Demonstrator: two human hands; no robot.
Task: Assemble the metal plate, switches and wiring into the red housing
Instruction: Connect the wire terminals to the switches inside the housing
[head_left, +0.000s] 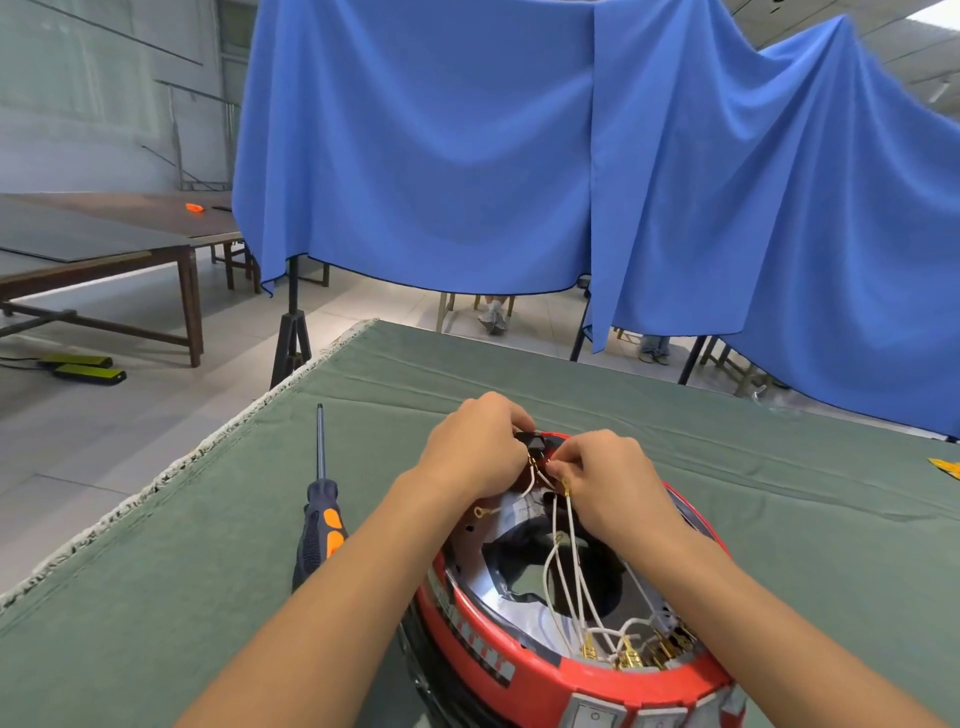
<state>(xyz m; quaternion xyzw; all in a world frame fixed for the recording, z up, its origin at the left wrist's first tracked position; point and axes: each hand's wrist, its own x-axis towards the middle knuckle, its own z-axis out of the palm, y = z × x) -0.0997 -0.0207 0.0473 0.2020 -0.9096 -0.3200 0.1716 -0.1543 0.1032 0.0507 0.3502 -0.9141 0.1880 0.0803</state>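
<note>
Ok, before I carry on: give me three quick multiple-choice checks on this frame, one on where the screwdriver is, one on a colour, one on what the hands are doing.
1. Where does the screwdriver lie?
A. On the green cloth, to the left of the red housing
B. Inside the housing
C. In the right hand

2. What colour are the wires running across the metal plate?
A. Black
B. White
C. Blue

3. What are the hands doing?
A. Both rest flat on the cloth
B. One hand lifts the housing
C. Left hand and right hand meet at the far rim, fingers curled on the small black switch and its wire ends

Answers: 1 A, it lies on the cloth beside the left forearm. 2 B, the strands over the plate are white. 3 C, both sets of fingers pinch at the switch by the rim.
</note>
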